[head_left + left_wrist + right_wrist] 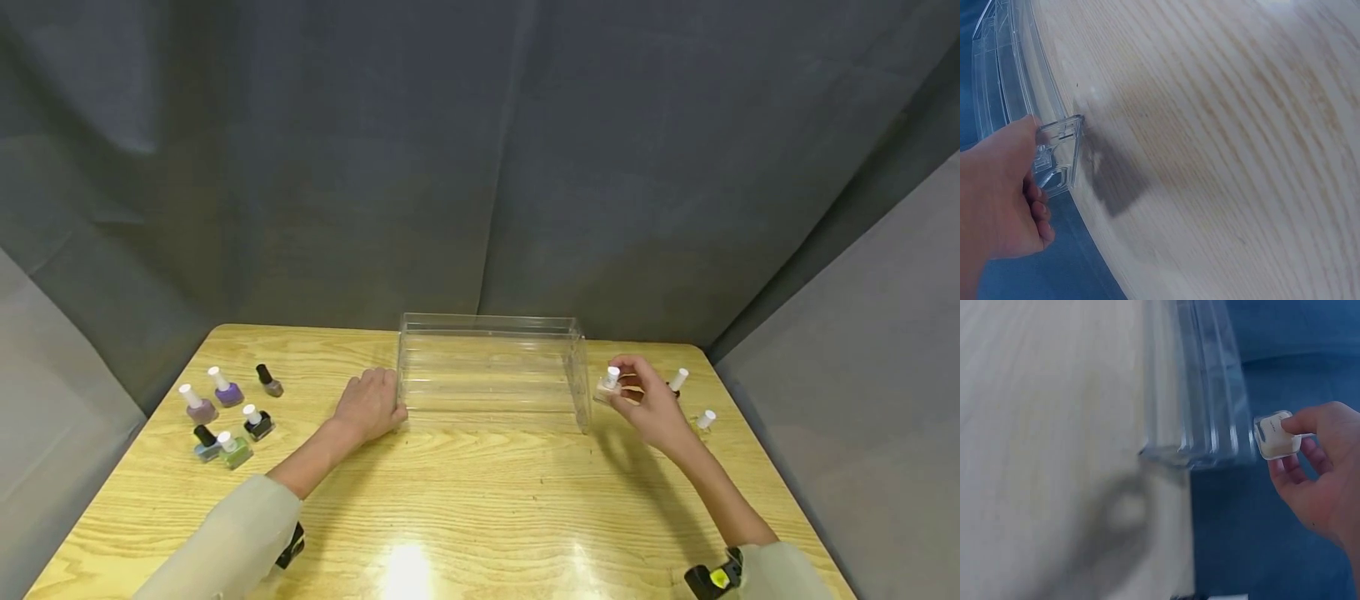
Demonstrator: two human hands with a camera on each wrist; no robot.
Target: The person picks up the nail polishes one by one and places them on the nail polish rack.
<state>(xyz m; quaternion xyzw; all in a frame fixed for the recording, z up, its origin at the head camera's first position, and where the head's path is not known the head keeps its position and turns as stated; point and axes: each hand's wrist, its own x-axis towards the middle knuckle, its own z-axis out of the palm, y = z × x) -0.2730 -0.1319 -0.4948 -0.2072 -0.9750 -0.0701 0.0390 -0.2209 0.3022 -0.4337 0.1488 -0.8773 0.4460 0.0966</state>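
A clear stepped display rack (491, 408) stands near the table's back edge. My left hand (369, 404) holds its left end, the thumb at the front corner; in the left wrist view the fingers of the hand (1013, 187) curl beside the clear side panel (1063, 147). My right hand (651, 407) pinches a pale nail polish bottle (604, 390) with a white cap, raised just off the rack's right end. In the right wrist view, thumb and fingers of that hand (1325, 469) grip the bottle (1277, 436), its base facing the camera.
On the table's left are several nail polish bottles: mauve (201, 408), purple (228, 393), grey-brown (272, 385), black (259, 425), blue (207, 450) and green (236, 452). Right of my right hand stand a dark bottle (678, 382) and a yellowish one (703, 422). A grey curtain (480, 167) hangs behind.
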